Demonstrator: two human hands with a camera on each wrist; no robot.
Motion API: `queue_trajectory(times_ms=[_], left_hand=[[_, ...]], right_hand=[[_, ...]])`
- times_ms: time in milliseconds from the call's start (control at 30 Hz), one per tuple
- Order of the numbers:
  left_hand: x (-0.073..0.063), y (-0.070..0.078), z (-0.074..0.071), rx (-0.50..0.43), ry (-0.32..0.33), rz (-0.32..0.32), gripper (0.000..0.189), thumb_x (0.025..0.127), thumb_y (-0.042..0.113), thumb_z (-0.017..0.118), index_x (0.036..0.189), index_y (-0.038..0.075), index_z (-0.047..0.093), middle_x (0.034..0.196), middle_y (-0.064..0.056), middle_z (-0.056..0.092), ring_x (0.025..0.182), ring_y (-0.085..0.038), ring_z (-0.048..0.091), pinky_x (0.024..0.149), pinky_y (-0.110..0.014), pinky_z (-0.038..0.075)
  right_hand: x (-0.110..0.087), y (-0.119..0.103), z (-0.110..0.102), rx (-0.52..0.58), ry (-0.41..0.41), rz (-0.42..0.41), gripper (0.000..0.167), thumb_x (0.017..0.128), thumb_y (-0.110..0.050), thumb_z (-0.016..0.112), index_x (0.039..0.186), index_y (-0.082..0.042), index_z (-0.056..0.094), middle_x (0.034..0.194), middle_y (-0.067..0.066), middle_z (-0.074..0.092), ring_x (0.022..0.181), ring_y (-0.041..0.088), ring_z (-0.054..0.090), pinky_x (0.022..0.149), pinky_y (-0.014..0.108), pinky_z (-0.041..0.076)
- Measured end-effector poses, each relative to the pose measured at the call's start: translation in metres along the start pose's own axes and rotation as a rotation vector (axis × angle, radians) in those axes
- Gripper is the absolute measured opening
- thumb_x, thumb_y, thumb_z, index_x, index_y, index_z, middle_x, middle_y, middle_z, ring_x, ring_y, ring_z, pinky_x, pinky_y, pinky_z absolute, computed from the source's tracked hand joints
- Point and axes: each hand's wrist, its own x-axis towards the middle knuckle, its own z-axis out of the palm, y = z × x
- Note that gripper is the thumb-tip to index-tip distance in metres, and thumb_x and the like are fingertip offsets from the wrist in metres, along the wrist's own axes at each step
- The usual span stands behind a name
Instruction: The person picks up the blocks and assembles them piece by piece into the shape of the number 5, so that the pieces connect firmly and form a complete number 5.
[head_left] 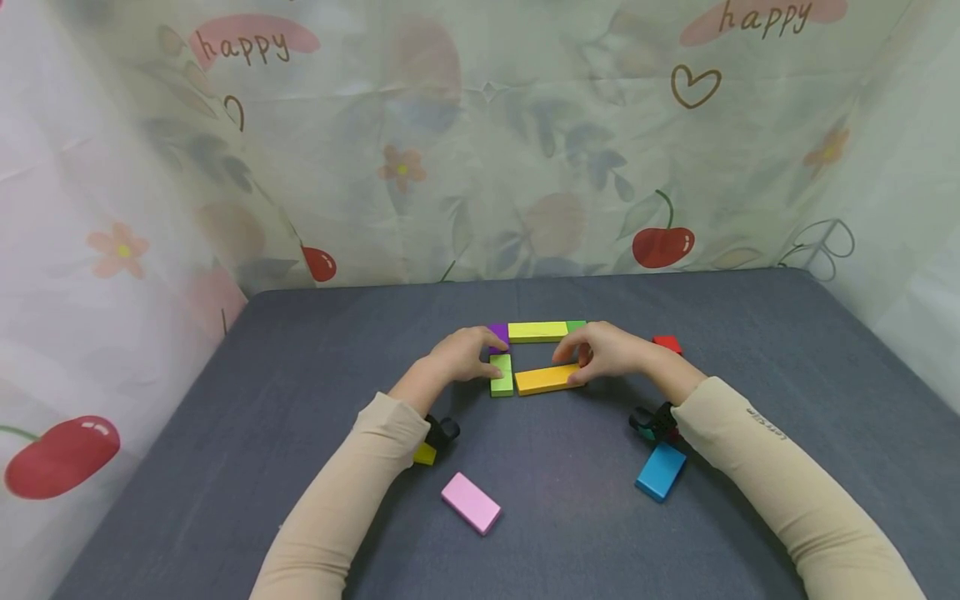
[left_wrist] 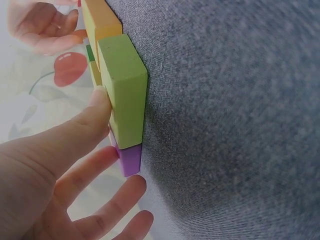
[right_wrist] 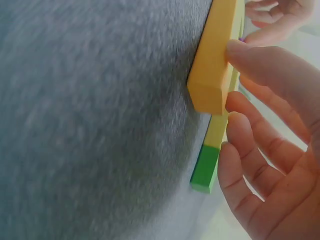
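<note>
My left hand (head_left: pixel 462 353) is at the left side of a block layout. Its thumb touches the light green block (left_wrist: pixel 131 100), and the index fingertip is at the purple block (left_wrist: pixel 131 161) behind it, the other fingers spread. The long orange block (head_left: pixel 542 381) lies slightly slanted, its left end close to the light green one. At its right end, my right hand (head_left: pixel 606 350) pinches it, thumb on top and fingers at the far side. A long yellow block (head_left: pixel 537 332) runs along the back between the purple block and a dark green block (right_wrist: pixel 205 166).
A pink block (head_left: pixel 471 503) lies nearer me, and a blue block (head_left: pixel 661 472) sits under the right forearm. Part of a yellow block (head_left: pixel 424 453) shows by the left wrist. Behind the right hand is a red block (head_left: pixel 667 343). A printed curtain (head_left: pixel 480 167) backs the grey table.
</note>
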Motion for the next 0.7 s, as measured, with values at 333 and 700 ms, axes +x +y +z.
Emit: queue_trajectory(times_ms=[333, 700], left_hand=[[-0.0009, 0.0001, 0.0, -0.005, -0.005, -0.003, 0.047, 0.084, 0.028, 0.069, 0.129, 0.018, 0.058, 0.14, -0.005, 0.05, 0.133, -0.025, 0.043, 0.111, -0.041, 0.035], [-0.001, -0.0001, 0.0001, -0.009, 0.003, 0.0, 0.047, 0.084, 0.027, 0.07, 0.128, 0.017, 0.059, 0.139, -0.005, 0.051, 0.132, -0.025, 0.044, 0.111, -0.04, 0.035]], right_hand=[[-0.0069, 0.0074, -0.002, -0.013, 0.012, 0.026, 0.026, 0.077, -0.016, 0.075, 0.101, -0.008, 0.07, 0.098, 0.005, 0.069, 0.075, 0.012, 0.057, 0.067, 0.021, 0.049], [-0.0045, 0.0072, -0.0013, -0.01, 0.01, -0.006, 0.025, 0.078, -0.016, 0.074, 0.101, -0.006, 0.07, 0.096, 0.007, 0.068, 0.074, 0.012, 0.056, 0.066, 0.021, 0.049]])
